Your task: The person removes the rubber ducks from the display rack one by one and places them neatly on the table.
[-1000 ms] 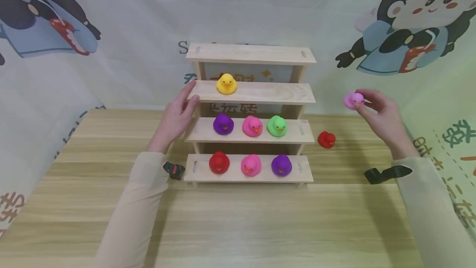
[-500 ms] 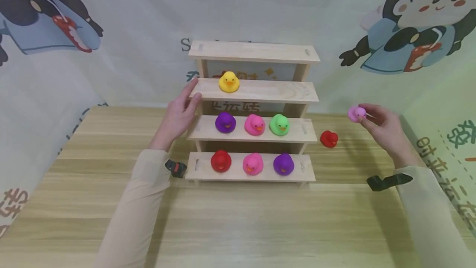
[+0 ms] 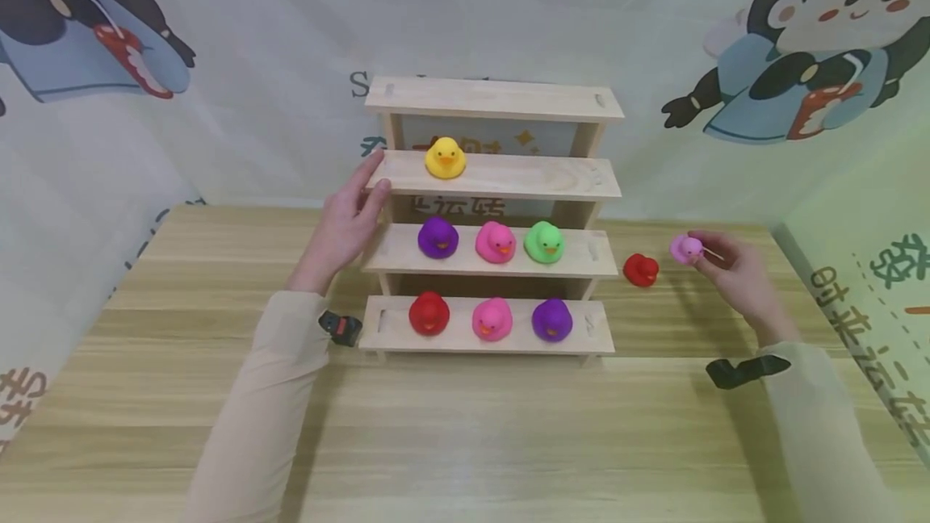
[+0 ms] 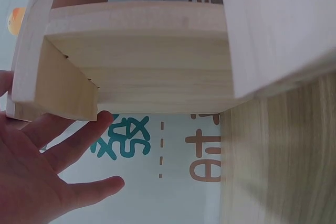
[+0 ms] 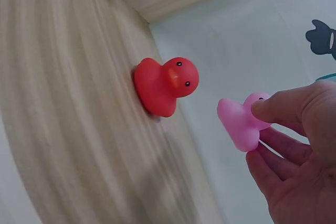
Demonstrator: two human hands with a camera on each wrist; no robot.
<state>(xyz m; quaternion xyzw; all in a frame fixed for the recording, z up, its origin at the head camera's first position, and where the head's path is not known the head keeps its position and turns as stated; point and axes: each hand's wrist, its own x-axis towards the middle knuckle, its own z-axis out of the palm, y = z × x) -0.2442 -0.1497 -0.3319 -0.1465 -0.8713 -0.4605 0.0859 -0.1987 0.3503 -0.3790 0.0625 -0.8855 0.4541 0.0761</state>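
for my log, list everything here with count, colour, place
Tabletop: one, light brown, foreground
Tiered shelf: one, pale wood, on tabletop
Rubber duck: one, yellow, second tier from top
Rubber ducks: two, purple, third tier left, bottom tier right
Rubber ducks: two, bright pink, middle of third, bottom tiers
Rubber duck: one, green, third tier right
Rubber ducks: two, red, bottom tier left, tabletop right of shelf
Rubber duck: one, light pink, held, far right
Printed backdrop: count unclear, whitish, behind shelf
Wrist devices: two, black, at cuffs
Sleeves: two, beige, both arms
Left hand: one, touching second tier
Right hand: one, pinching light pink duck
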